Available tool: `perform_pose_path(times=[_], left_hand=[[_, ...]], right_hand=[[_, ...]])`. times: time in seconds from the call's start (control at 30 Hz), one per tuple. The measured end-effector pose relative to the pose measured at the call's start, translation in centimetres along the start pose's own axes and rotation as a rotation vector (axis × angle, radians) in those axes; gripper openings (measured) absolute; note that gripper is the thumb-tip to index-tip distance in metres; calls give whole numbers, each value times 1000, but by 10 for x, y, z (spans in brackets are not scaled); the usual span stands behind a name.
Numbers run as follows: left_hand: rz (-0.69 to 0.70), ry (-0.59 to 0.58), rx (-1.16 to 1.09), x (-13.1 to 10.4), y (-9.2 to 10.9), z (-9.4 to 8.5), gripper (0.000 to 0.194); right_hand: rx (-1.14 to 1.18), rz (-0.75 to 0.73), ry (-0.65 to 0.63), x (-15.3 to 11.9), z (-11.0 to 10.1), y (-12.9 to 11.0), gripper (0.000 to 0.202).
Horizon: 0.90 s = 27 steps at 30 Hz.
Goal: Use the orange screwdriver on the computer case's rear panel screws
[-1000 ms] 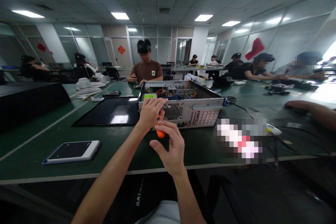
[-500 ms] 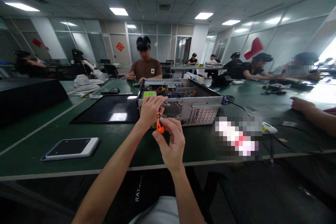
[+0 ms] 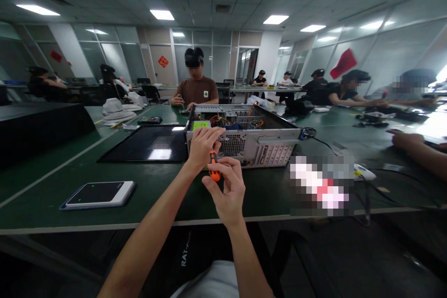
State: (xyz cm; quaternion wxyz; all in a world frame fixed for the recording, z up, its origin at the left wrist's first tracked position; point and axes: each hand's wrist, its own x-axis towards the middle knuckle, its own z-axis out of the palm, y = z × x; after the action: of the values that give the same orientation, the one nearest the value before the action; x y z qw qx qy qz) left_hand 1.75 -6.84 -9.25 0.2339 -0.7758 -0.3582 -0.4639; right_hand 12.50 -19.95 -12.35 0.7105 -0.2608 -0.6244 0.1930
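head view: orange screwdriver; dark cloth lettered "rat-", rest blurred.

Tool handle by my fingers: orange with black patches. PC case: silver-grey back, black side, grid-of-holes grille. Label inside: bright yellow-green; some wires orange. Loose panel: black, dotted patch. My table: dark green. Slim device: black face, white end, green dots. Shirt opposite me: brown, white-and-green badge.

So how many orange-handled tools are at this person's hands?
1: the orange handle, between the left hand and right hand, before the computer case. Others may be hidden.
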Motion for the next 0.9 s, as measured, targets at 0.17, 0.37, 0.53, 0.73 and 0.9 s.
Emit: perform_pose_path(times=[0.17, 0.37, 0.53, 0.73, 0.9], left_hand=[[-13, -3, 10, 0, 0, 1, 49], [-8, 10, 11, 0, 3, -1, 47], [15, 41, 16, 0, 3, 0, 47], [34, 39, 41, -2, -2, 3, 48], [26, 22, 48, -1, 0, 1, 49]], right_hand=[[135, 1, 42, 3, -1, 1, 38], [73, 24, -49, 4, -7, -2, 27], [339, 127, -103, 0, -3, -7, 36], [283, 77, -83, -2, -2, -6, 28], [-1, 6, -3, -3, -2, 0, 22]])
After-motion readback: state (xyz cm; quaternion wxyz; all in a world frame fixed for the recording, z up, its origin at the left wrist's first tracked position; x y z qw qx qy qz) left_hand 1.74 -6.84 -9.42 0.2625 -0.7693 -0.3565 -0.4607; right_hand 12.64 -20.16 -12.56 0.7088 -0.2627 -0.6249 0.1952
